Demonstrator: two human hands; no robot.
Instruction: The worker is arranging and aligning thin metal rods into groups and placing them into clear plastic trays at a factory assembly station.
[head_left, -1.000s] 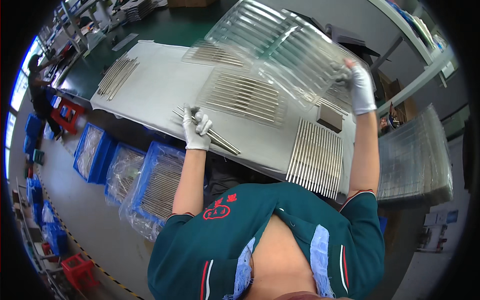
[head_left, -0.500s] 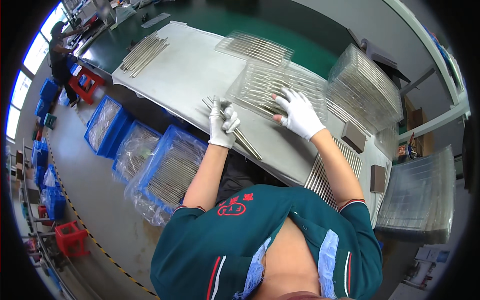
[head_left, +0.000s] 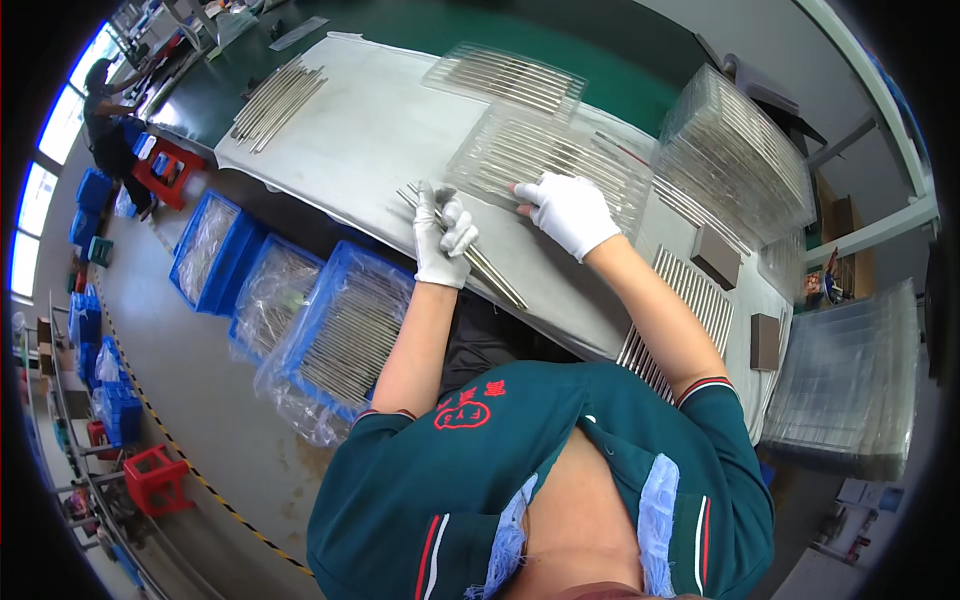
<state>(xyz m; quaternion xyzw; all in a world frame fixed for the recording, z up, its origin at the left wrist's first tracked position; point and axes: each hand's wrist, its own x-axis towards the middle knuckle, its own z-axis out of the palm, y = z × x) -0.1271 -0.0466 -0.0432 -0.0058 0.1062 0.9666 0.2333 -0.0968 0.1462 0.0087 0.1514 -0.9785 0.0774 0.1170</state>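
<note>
My left hand [head_left: 443, 240], in a white glove, is closed around several thin metal rods [head_left: 497, 277] that slant down past the table's near edge. My right hand [head_left: 572, 214], gloved with bare thumb and index fingertips, is at the near edge of a clear plastic tray [head_left: 470, 142] holding a row of metal rods. Its fingers are bent in, and whatever is between the fingertips is too small to make out. Just behind stands another clear tray of rods [head_left: 510, 80]. The fingertips of my right hand are a short way to the right of the held rods.
Loose rods [head_left: 280, 105] lie at the far left of the white cloth [head_left: 375, 110]. More rods [head_left: 690, 310] and dark blocks [head_left: 717, 257] are at right, beside stacked filled trays [head_left: 740, 165] and clear trays [head_left: 850, 390]. Blue crates [head_left: 212, 255] line the left side; a person [head_left: 108, 130] works beyond.
My right hand has moved left and off the tray's middle to its near edge, with its fingers drawn in. My left hand still holds the rods, nearly in place.
</note>
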